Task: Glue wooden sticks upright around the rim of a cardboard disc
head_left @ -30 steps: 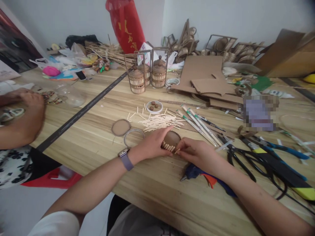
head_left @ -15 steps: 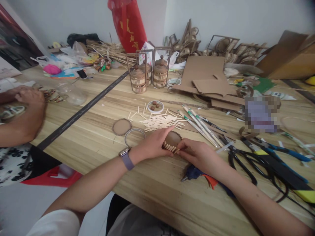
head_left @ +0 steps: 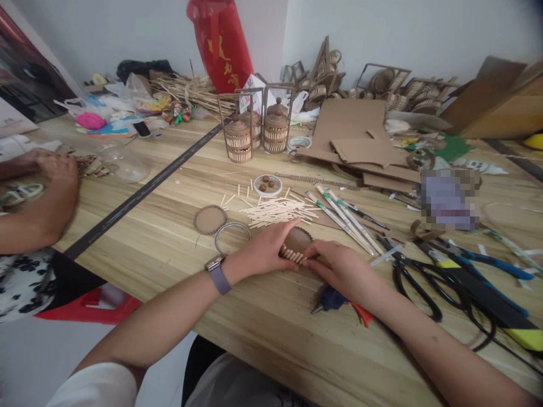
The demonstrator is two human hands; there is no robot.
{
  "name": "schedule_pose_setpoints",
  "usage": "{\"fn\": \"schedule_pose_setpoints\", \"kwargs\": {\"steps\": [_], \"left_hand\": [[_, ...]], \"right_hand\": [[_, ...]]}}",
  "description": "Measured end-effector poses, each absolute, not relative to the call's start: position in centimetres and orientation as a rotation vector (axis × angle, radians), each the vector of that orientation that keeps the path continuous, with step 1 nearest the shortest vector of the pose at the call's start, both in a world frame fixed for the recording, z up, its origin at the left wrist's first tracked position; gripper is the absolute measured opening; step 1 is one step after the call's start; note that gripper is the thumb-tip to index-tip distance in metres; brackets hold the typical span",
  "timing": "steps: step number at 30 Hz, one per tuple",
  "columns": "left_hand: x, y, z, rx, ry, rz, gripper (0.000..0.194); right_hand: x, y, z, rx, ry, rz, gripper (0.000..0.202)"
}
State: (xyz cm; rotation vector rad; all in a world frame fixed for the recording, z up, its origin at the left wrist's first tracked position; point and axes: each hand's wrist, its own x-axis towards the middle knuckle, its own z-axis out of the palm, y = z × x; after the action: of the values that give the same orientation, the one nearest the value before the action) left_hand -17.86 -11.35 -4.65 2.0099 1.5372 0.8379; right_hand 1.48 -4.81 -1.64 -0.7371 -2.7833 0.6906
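A round brown cardboard base is tilted between my hands, with a row of short pale wooden sticks standing along its near edge. My left hand is closed around its left side, the thumb along the far rim. At the right end of the row, my right hand pinches at the edge; whether a stick is between the fingertips is hidden. Just beyond lies a heap of cut sticks. A glue gun with a dark blue body lies partly under my right wrist.
Scissors, pliers and a yellow-and-black cutter crowd the right. Left are a cardboard disc and a tape ring. Behind stand finished small lanterns. Another person's hands are at far left.
My hands and the cardboard base stay in nearly the same place. My right fingers have shifted very slightly at the end of the stick row.
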Motion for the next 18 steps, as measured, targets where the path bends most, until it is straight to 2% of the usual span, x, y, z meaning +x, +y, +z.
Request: {"fn": "schedule_pose_setpoints", "kwargs": {"steps": [18], "left_hand": [[-17.8,-11.3,-4.7,2.016,1.535,0.849,0.099]], "right_hand": [[1.6,-4.6,-2.7,-0.552,-2.794,0.407,0.009]]}}
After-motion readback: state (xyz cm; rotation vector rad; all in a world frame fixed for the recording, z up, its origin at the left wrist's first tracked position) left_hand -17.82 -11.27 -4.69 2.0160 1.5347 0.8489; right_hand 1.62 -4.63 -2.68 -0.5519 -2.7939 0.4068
